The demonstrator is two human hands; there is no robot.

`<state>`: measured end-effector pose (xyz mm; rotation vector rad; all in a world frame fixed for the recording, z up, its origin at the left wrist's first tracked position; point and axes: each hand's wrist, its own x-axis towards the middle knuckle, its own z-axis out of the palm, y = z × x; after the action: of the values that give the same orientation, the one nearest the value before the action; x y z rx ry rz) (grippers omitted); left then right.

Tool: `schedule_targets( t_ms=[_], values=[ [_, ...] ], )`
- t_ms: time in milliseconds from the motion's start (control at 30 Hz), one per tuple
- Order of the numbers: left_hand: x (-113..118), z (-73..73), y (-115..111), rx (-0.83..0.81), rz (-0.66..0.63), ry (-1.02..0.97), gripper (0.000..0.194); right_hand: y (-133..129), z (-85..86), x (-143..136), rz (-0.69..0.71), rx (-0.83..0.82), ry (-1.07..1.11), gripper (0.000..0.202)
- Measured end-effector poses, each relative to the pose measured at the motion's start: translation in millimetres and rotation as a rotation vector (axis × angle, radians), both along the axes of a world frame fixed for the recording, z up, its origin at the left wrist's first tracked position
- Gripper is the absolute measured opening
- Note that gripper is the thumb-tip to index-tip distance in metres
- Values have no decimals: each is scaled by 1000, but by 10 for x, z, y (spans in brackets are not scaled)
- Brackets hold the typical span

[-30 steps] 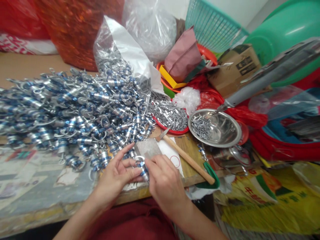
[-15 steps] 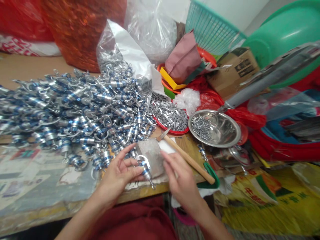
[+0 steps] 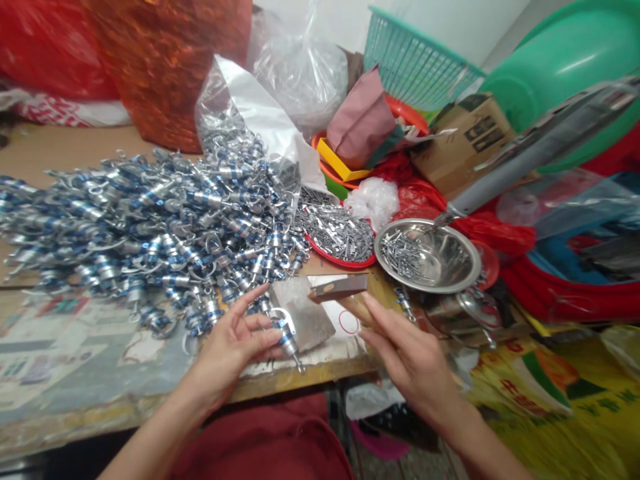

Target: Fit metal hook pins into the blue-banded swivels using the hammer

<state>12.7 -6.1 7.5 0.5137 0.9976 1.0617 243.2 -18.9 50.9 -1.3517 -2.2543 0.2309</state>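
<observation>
Head view, from left to right: beside the pile of blue-and-silver metal fittings (image 3: 145, 227), the left hand (image 3: 223, 357) pinches one fitting (image 3: 289, 340) between thumb and fingers, its curved open arm towards the metal block (image 3: 306, 319) and its narrow looped end slanting towards the bench edge (image 3: 280, 381). For steady work, that pinch wants to be firm but low on the body, with the part to be struck lying flat and backed by the block and the fingertips clear of its face. The extended index finger, near the block's far corner, would be safer drawn back. The right hand (image 3: 417, 353) grips the hammer (image 3: 343, 287) close behind its head, above the block; so short a hold should suit light, well-aimed taps, given a level face and a loose wrist.

Hard to make out: whether the fitting touches the block, since thumb and fingers cover part of its body; any small pin in its joint; and most of the hammer's handle, hidden by the right hand. Farther right, the steel bowl (image 3: 453, 260) holds slender metal pins (image 3: 404, 257), blurred together, and half hides a loose fitting (image 3: 405, 305).
</observation>
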Motion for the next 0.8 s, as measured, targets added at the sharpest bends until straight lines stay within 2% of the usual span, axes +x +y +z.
schedule_targets(
  t_ms=[67,167,300,400,500,667,733,800],
  values=[
    [-2,-2,2,10,-7,15,77,-101,93,-12,50,55,15,56],
    [-7,-13,5,12,-17,27,78,-157,55,-45,54,129,-3,57],
    [-8,-15,4,14,-8,40,83,-149,-59,-111,98,55,-201,46],
    [-1,10,-1,12,-4,43,86,-157,-39,-165,69,126,-192,45],
    [3,48,-10,15,7,46,85,-109,-59,-180,71,23,-192,44],
    [-9,54,-17,-20,-53,125,45,298,-385,55,-162,-143,62,39],
    [-3,32,-25,7,-63,193,33,468,-488,152,-215,-180,24,38],
    [15,8,-41,27,-38,238,28,538,-510,138,-241,-124,-30,33]
  ],
)
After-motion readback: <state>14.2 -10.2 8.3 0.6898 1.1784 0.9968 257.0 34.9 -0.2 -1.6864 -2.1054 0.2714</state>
